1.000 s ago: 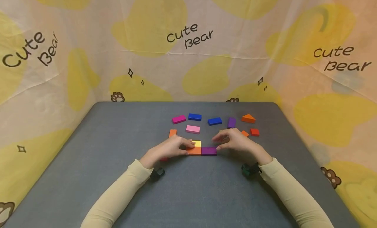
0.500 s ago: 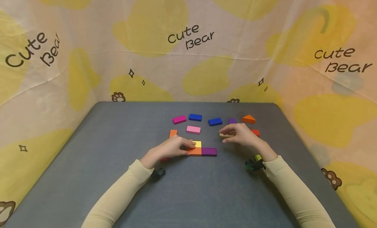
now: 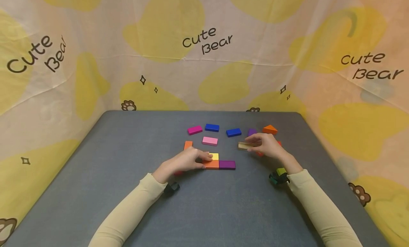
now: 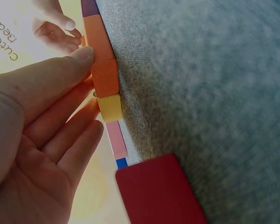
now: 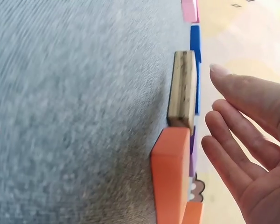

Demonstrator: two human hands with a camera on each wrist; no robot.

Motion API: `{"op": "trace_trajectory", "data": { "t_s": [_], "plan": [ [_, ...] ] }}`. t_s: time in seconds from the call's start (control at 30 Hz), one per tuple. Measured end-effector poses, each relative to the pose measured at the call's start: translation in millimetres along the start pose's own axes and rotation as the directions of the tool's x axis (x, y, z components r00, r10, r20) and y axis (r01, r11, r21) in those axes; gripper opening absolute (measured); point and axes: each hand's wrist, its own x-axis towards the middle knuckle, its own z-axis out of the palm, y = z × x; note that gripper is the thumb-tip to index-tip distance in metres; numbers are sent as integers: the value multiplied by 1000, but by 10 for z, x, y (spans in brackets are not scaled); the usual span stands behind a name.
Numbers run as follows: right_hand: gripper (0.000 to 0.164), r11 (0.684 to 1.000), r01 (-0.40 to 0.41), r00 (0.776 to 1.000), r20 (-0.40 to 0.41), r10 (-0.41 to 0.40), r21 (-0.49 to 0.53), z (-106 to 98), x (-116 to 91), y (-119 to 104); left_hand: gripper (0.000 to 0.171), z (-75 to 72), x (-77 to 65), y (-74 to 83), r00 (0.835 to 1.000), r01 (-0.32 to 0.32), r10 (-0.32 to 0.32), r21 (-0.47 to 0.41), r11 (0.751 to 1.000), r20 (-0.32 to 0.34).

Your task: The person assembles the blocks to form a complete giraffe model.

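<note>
1. We see the left hand (image 3: 184, 160) with its thumb on the orange block (image 3: 211, 164) and its fingertips by the yellow block (image 3: 215, 156); the fingers lie fairly straight, and the spread between thumb and fingers is narrow.
2. The orange block lies flat on the table (image 3: 204, 211), with the yellow block against its far side and the purple block (image 3: 227, 165) end to end on its right.
3. We find the right hand (image 3: 266, 144) near the wood block (image 3: 243, 146), thumb and fingers apart in a moderately wide spread; its wrist view shows them holding nothing.
4. The wood block lies on the table, beyond the purple block and a little to its right.
5. Beyond the hands we see the pink block (image 3: 210, 141), the magenta block (image 3: 195, 130), two blue blocks (image 3: 234, 132) and the triangle (image 3: 270, 129).
6. The green block (image 3: 281, 171) sits by the right wrist, and the red block (image 3: 178, 173) shows partly under the left hand.
</note>
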Motion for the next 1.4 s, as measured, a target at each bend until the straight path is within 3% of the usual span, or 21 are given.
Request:
{"op": "trace_trajectory", "data": {
  "t_s": [0.23,0.67,1.13,1.4],
  "plan": [
    [39,997,8,999,-40,-12,-82,19,15,118,39,1,-8,5,1000,0,0,0,1000,-7],
    [34,990,-3,1000,-11,2,-144,55,33,178,40,13,-9,3,1000,5,-5,-8,1000,-3],
    [33,993,-9,1000,-29,5,-117,50,42,170,39,5,-8,3,1000,-7,6,-13,1000,-11],
    [34,997,4,1000,-30,-6,-72,51,44,17,39,7,-8,-2,1000,-5,5,-6,1000,-11]
  ]
}}
